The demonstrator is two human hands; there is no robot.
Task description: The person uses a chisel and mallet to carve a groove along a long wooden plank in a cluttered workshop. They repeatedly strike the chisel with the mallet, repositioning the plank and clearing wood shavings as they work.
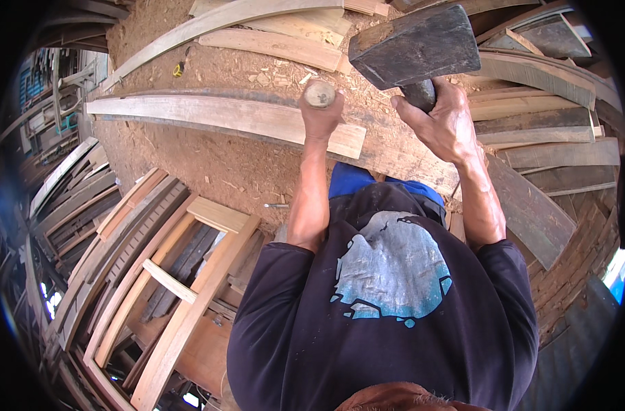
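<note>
My left hand [321,116] is closed around an upright chisel [320,94]. Only the round butt of its wooden handle shows; the blade is hidden below my fist. Under that hand lies a long pale wooden board [210,113], reaching from the far left to just right of my wrist. In my right hand [444,123], the short handle of a dark, blocky mallet [415,46] is gripped. The mallet's head is raised close to the camera, to the right of the chisel and apart from it.
Curved planks [271,46] lie beyond the board among wood chips. More stacked boards [545,127] fill the right side. At left stand a wooden frame [189,308] and leaning slats [114,233]. A small yellow ring-shaped item [178,69] lies on the sawdust.
</note>
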